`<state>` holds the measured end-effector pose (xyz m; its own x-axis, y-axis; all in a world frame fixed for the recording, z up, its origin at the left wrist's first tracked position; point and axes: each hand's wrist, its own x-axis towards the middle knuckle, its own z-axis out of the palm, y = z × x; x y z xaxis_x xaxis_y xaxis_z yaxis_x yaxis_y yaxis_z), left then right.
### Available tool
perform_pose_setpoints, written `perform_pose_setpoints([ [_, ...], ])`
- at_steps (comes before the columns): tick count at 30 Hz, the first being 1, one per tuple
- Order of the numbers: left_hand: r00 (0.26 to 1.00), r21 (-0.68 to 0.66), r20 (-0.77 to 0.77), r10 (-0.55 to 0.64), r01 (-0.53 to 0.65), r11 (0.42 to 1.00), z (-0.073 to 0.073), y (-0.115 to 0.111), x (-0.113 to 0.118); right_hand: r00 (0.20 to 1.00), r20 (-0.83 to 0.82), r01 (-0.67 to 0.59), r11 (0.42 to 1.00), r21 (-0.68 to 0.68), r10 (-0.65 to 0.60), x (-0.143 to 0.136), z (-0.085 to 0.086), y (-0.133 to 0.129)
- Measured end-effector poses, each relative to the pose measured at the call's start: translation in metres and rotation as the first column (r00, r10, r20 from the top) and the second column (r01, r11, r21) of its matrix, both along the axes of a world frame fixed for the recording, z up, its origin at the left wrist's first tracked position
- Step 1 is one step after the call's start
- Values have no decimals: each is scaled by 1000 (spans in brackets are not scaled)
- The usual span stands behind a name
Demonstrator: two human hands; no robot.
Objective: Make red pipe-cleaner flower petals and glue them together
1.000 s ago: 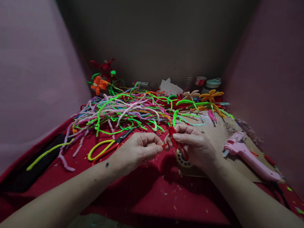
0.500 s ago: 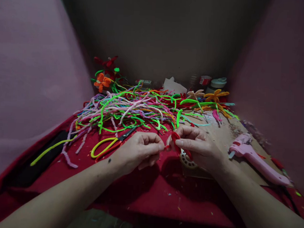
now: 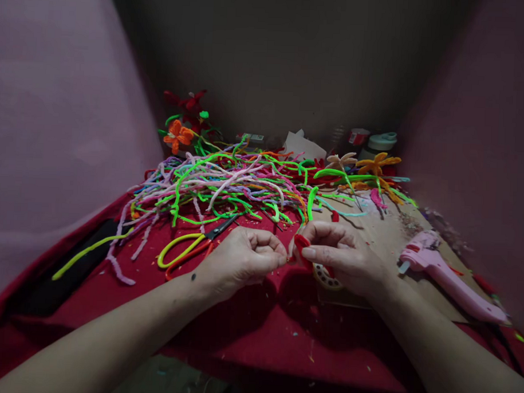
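Observation:
A looped red pipe cleaner (image 3: 302, 247) is pinched between the thumb and fingers of my right hand (image 3: 339, 252). My left hand (image 3: 253, 254) closes its fingertips on the short red end that sticks out toward it. The two hands almost meet above the red cloth, and the fingers hide part of the loop. Below my right hand a round disc with holes (image 3: 325, 277) shows in part. Left of my left hand lie scissors (image 3: 185, 248) with one yellow and one red handle.
A heap of coloured pipe cleaners (image 3: 228, 181) spreads across the back. Cardboard (image 3: 383, 246) on the right bears a pink glue gun (image 3: 450, 275). Pipe-cleaner flowers stand behind, an orange one (image 3: 177, 136) at left and a yellow-orange one (image 3: 378, 163) at right. A black item (image 3: 65, 275) lies at left.
My left fingertips have drawn closer together and nearer to the red loop. My right hand keeps its pinch. The whole view has shifted slightly.

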<state>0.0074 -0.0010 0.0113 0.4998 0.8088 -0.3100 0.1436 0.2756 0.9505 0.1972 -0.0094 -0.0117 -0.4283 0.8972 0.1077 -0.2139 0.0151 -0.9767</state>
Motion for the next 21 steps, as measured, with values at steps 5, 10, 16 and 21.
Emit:
perform_pose_setpoints([
  [5,998,-44,67,-15,18,999,-4,0,-2,1000,5,-10,1000,-6,10,0,-2,0],
  [10,998,28,55,-1,0,1000,-5,0,-2,997,-79,18,998,-60,-23,-2,0,0],
  [16,998,198,-55,13,-1,980,-7,-1,-3,985,-160,41,986,-162,-67,-4,3,2],
  [21,1000,252,-29,2,5,968,-5,0,-3,981,-165,72,984,-162,-99,-5,2,3],
])
